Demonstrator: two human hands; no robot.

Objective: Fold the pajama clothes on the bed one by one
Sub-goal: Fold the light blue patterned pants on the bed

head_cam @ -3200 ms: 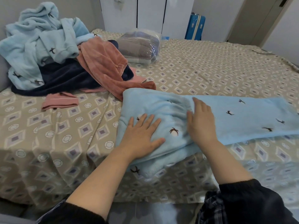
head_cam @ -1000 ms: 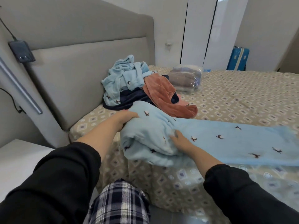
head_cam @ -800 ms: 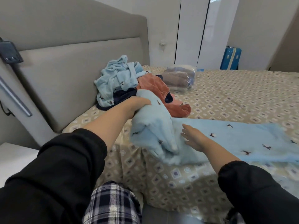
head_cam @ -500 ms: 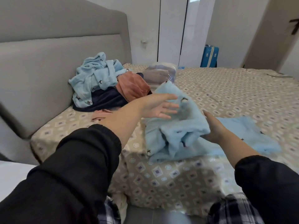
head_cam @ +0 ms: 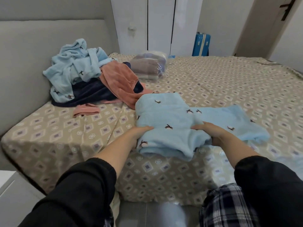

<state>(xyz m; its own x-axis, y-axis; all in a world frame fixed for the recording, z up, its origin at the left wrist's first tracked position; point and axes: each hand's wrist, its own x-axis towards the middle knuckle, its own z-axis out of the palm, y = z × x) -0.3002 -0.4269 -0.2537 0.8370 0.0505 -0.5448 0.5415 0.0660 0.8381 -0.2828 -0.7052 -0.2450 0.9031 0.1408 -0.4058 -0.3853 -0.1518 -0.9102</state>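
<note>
My left hand (head_cam: 141, 131) and right hand (head_cam: 211, 134) reach out from black sleeves (head_cam: 85, 190), set apart at either end of the folded light blue pajama piece (head_cam: 165, 122). It lies on the bed (head_cam: 229, 82) close to the near edge. The left hand grips the left side of the fold, thumb on top and fingers tucked out of sight beneath the fleece. The right hand clamps the right side in the same way, thumb across the top and fingers curled round the thick edge. Both wrists are low, with the forearms angled inward toward the bundle.

The fleece is printed with small dark bird-like marks. A flat, single-layer part of it runs off to the right of my right hand across the sheet.

Farther back on the left, against the grey headboard (head_cam: 32, 63), is the unfolded pile: a crumpled blue garment (head_cam: 73, 66) with the same print on top, a navy one (head_cam: 88, 95) under it, and a salmon pink one (head_cam: 119, 81) spilling toward the folded piece and almost touching its far corner. A pink cuff (head_cam: 86, 110) lies just in front of the pile. Behind it sits a plastic-wrapped bundle (head_cam: 149, 67). Past the bed stand white wardrobe doors (head_cam: 160, 25) and a blue suitcase (head_cam: 201, 44). My plaid trousers (head_cam: 229, 207) show at the bottom.
</note>
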